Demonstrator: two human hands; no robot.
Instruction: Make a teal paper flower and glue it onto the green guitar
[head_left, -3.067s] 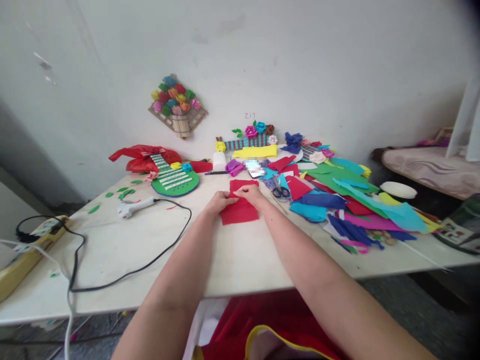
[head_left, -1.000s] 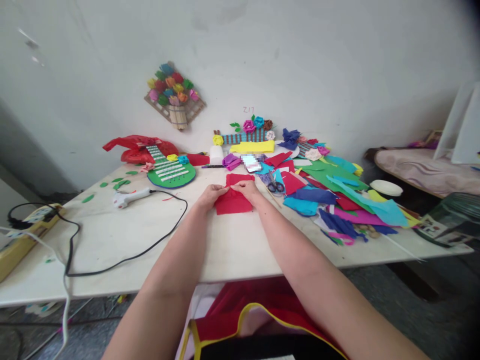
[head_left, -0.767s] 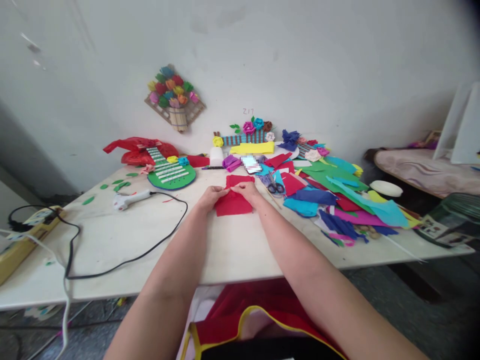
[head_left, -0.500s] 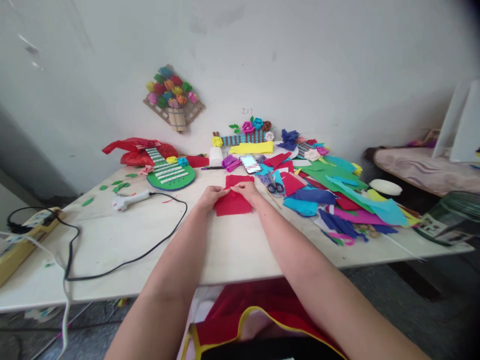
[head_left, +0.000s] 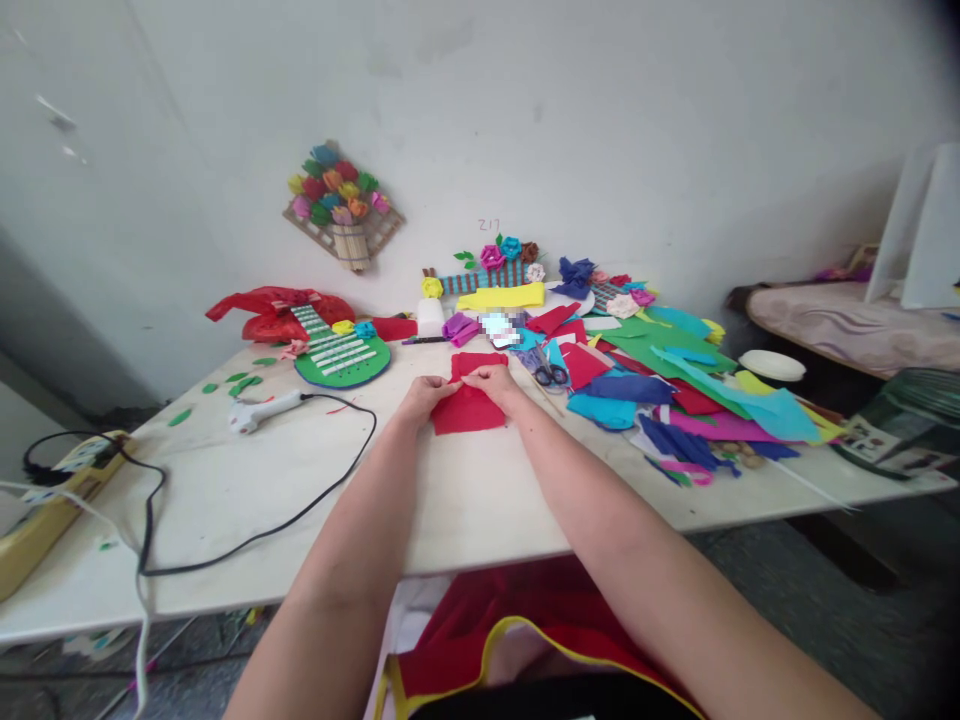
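Note:
A piece of red crepe paper (head_left: 471, 412) lies on the white table in front of me, with another red part of it showing beyond my fingers. My left hand (head_left: 429, 397) pinches it from the left side, thumb and fingertips pressed together. From the right, my right hand (head_left: 493, 386) pinches the paper close to the left fingertips. The two thumbs almost meet at the middle of the sheet. What exactly lies between the fingertips is partly hidden. Scissors (head_left: 551, 375) rest a little right of my right hand.
A white glue gun (head_left: 262, 408) with a black cord (head_left: 300, 538) lies at left, near a power strip (head_left: 67, 490). Coloured paper scraps (head_left: 634, 390) cover the right side, beside a white bowl (head_left: 772, 365) and glass jar (head_left: 904, 425). A green guitar-shaped craft (head_left: 360, 360) stands behind.
Both hands stay pinched on the red crepe paper in nearly the same place. The view has tilted slightly; nothing else has visibly moved.

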